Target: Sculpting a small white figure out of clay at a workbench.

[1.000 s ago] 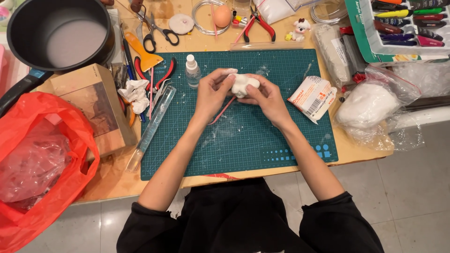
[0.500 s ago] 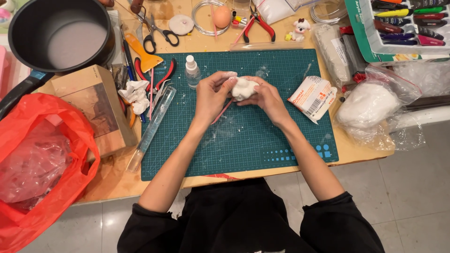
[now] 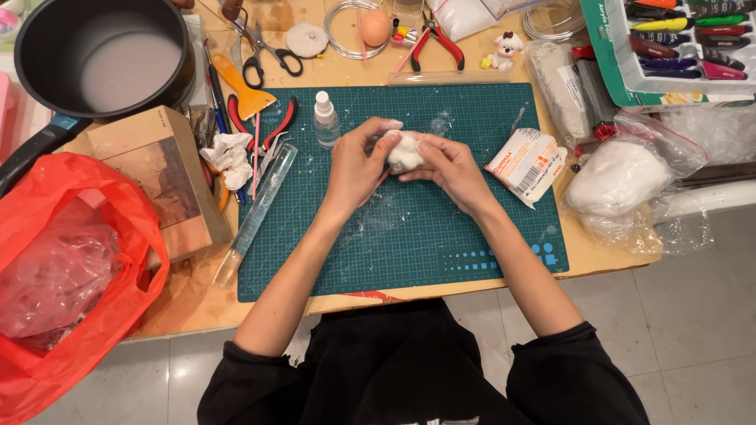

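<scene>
- The single head view is looking almost straight down from above the seated person, whose dark-clothed lap is filling the bottom centre of the frame.
- It is facing the wooden table (image 3: 197, 303), whose near edge is running across the lower middle, with grey floor showing at the lower right.
- The green cutting mat (image 3: 441, 228) is sitting at the centre, near enough for its grid to be showing.
- Both forearms are reaching up from the bottom, the left hand (image 3: 354, 169) and right hand (image 3: 453, 169) meeting just above centre.
- The black pot (image 3: 47, 47) at upper left and the red bag (image 3: 118, 236) at left are being cut by the frame edges.
</scene>
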